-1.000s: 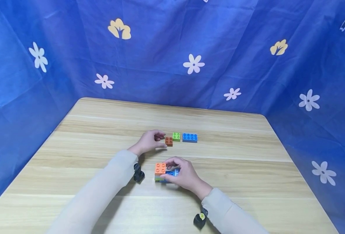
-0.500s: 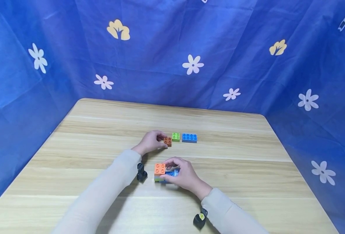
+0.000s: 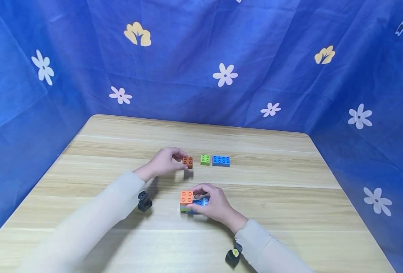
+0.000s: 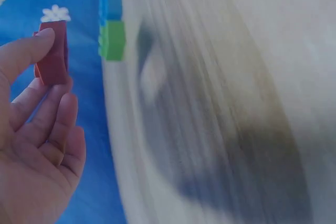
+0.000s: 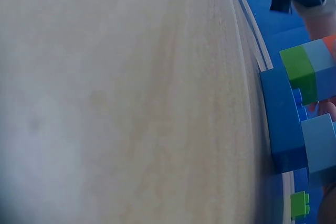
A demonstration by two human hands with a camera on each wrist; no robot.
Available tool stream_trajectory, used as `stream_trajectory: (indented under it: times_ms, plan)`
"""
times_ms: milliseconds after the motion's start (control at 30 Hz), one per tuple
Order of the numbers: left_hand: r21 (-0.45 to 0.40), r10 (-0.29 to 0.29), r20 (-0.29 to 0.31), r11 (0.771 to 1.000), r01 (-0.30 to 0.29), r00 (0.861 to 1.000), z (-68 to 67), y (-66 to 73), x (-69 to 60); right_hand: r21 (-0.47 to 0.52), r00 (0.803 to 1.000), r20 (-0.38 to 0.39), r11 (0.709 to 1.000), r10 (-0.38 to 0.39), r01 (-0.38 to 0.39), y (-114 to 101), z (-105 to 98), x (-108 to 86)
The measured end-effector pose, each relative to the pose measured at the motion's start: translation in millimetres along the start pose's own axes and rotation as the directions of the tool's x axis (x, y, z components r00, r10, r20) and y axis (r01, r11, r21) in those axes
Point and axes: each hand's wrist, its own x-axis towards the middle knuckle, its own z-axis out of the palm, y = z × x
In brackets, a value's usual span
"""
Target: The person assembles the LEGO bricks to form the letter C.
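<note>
One green brick (image 3: 205,160) beside blue brick (image 3: 221,161), left hand (image 3: 165,162) pinching brown brick (image 3: 188,162), right hand (image 3: 216,203) gripping orange-topped stack (image 3: 186,198)

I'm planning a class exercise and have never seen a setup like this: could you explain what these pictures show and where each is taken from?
There's no machine here. The person's left hand pinches a brown brick, raised above the table. Their right hand holds a stack of bricks with orange on top. Beyond it, a green brick and a blue brick lie side by side.

The wide picture is taken from the head, looking forward and down. The other two are taken from the left and right wrists, so the table appears turned on its side.
</note>
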Motion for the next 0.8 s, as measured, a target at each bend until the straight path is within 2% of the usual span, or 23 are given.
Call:
stream_trajectory:
  times_ms: [200, 300, 533, 800]
  plan:
    - [-0.006, 0.103, 0.057, 0.995, -0.102, 0.993, -8.0, 18.9, -23.0, -0.005, 1.0, 0.004, 1.0, -0.009, 0.009, -1, -1, 0.1]
    - [-0.006, 0.128, 0.073, 0.992, -0.128, 0.989, -9.6, 26.9, -33.6, 0.0, 1.0, 0.011, 1.0, -0.009, 0.009, -1, -1, 0.4]
    - [-0.01, 0.167, 0.075, 0.986, -0.167, 0.983, -11.5, 42.9, -55.3, 0.006, 1.0, 0.006, 1.0, -0.007, 0.007, -2, -1, 0.8]
    - [0.015, 0.188, 0.126, 0.981, -0.191, 0.974, -5.7, 51.1, -74.4, 0.026, 1.0, 0.005, 1.0, 0.001, -0.001, -3, 0, 1.1]
